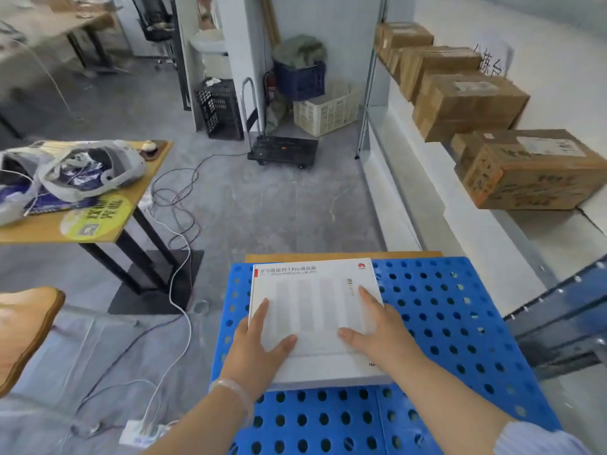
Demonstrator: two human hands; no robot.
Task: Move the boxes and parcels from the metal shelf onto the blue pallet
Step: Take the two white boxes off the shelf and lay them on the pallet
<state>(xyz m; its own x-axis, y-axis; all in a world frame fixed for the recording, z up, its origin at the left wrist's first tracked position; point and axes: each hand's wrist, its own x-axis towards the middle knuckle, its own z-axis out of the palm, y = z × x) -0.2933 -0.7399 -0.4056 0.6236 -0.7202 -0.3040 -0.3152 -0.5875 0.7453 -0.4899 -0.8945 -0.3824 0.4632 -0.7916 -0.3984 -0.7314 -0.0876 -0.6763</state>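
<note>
white box [315, 310]: laid flat at 6 o'clock, on the blue pallet [443, 323], toward its 10 o'clock corner, probably so room is left for the rest
left hand [259, 346]: spread flat on the lid's 8 o'clock side, nothing gripped, just pressed down
right hand [377, 333]: same deal at 4 o'clock, fingers straight; box likely being squared up
cardboard boxes [466, 103]: lined up on the metal shelf [476, 224] at 2 o'clock, not yet moved

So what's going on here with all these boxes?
A person is moving boxes from a shelf onto a pallet. The left hand and right hand lie flat on a flat white cardboard box on the blue holed plastic pallet. Several brown cardboard boxes wait on the metal shelf at the right.
</note>
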